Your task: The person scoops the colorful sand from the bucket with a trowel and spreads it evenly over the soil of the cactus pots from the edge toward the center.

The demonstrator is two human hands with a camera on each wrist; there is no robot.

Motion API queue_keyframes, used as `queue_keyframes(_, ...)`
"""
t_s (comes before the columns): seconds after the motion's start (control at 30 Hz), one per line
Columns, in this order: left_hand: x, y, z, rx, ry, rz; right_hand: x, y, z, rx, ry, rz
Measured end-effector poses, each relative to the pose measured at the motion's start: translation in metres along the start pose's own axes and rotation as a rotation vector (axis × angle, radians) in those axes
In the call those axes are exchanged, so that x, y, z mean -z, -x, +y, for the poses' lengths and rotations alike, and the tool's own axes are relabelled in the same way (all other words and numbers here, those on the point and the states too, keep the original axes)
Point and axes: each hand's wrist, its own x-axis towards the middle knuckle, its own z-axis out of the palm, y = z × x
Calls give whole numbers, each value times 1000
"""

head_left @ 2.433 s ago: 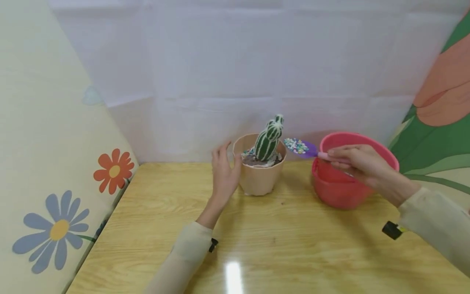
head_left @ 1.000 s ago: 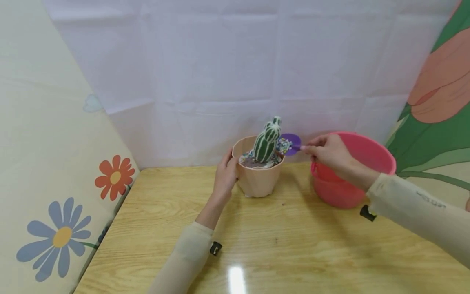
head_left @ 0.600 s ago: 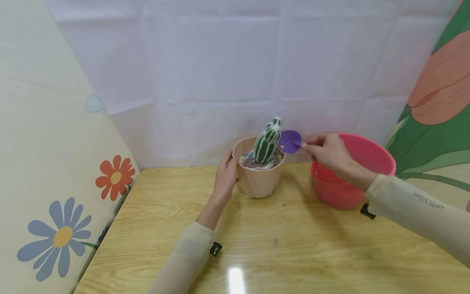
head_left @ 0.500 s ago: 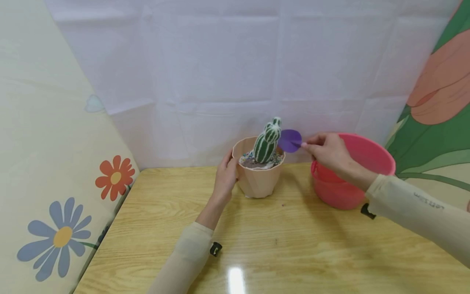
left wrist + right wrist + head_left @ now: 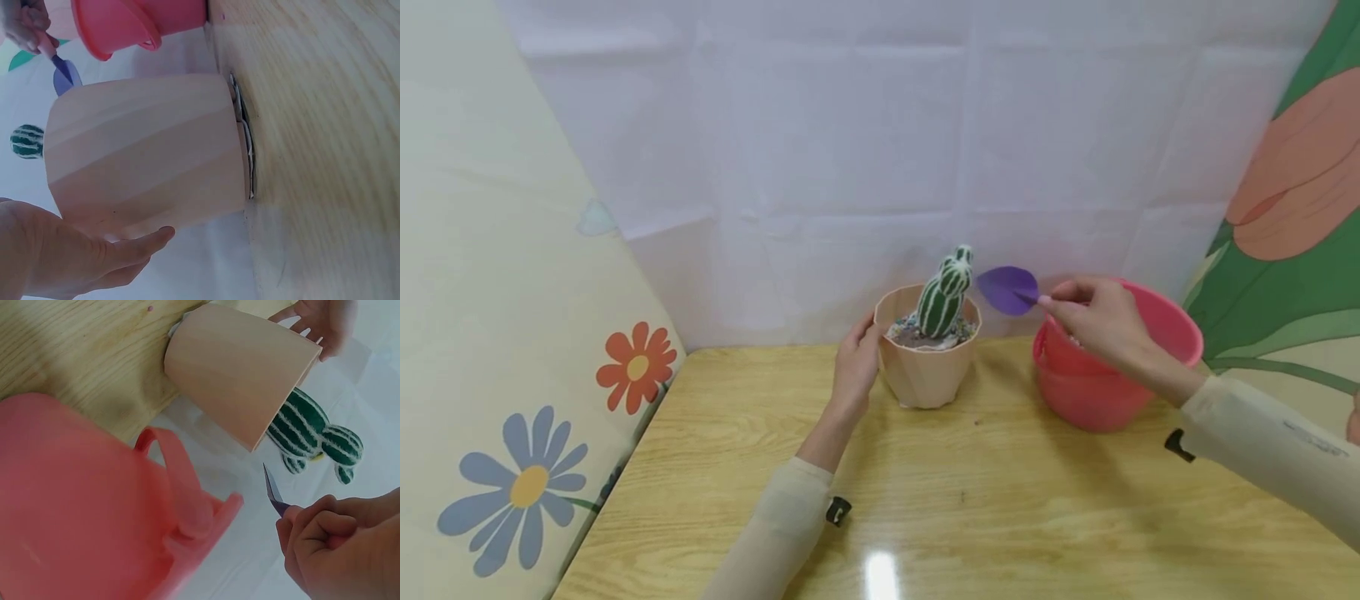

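A tan flowerpot (image 5: 927,375) stands on the wooden table, holding a green and white striped cactus (image 5: 942,304) with small coloured pebbles (image 5: 964,331) around its base. My left hand (image 5: 855,362) rests against the pot's left side near the rim, its fingers (image 5: 134,249) fairly straight along the wall. My right hand (image 5: 1101,325) grips the pink handle of a small trowel (image 5: 1009,290) with a purple blade. That blade is in the air right of the cactus, apart from the pot; no pebbles show on it. Below the right hand stands a pink bucket (image 5: 1097,400).
The wooden table (image 5: 925,492) meets a white sheet (image 5: 820,167) hung behind the pot. Painted flowers (image 5: 636,367) decorate the wall at the left. The bucket's handle (image 5: 178,481) hangs at its side facing the pot.
Pebbles on the trowel have slid into the pot beside the cactus. The right hand first brought the trowel left over the rim, then drew it back right. The left hand came against the pot and stays there.
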Motion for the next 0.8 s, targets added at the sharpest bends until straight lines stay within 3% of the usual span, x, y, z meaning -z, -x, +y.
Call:
queue_keyframes(0.13,-3,2,3,-26,-26,29,14,8,7,-8,-17,11)
queue_keyframes(0.27,-5,7,9,-99,-50,54,27,15,13,13,-6,39)
queue_keyframes(0.5,-9,22,23,-276,-98,113,41,30,27,279,174,263)
queue_keyframes(0.63,-13,31,32,-340,-83,87,48,38,32,367,208,326)
queue_keyframes(0.8,-19,40,37,-418,-39,22,55,46,41,382,222,331)
